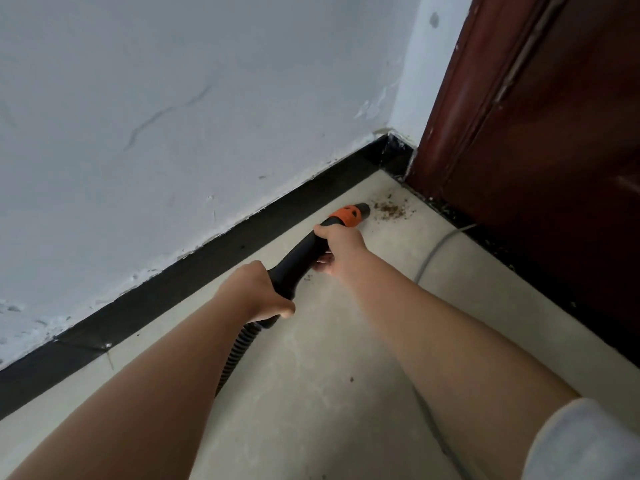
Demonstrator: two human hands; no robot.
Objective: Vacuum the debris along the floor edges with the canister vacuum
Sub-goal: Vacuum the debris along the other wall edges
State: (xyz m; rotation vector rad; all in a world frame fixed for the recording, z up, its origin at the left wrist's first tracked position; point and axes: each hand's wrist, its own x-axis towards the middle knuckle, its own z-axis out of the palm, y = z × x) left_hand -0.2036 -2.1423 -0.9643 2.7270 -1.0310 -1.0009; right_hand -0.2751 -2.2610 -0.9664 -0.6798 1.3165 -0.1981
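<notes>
Head view: left hand (256, 292) and right hand (341, 245) both grip the unlabelled vacuum nozzle (313, 242), near debris (393, 210).

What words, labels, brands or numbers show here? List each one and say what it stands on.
No readable text anywhere in this view.
Vacuum nozzle: its orange collar carries dark cut-out shapes, not letters.
Hose, held by the left hand and right hand: no print visible.
Wall, door, baseboard: only scuffs, cracks and paint marks.

Debris (393, 211) lies on the floor (311, 393) just beyond the nozzle (360, 211), near the door (554, 150).
</notes>
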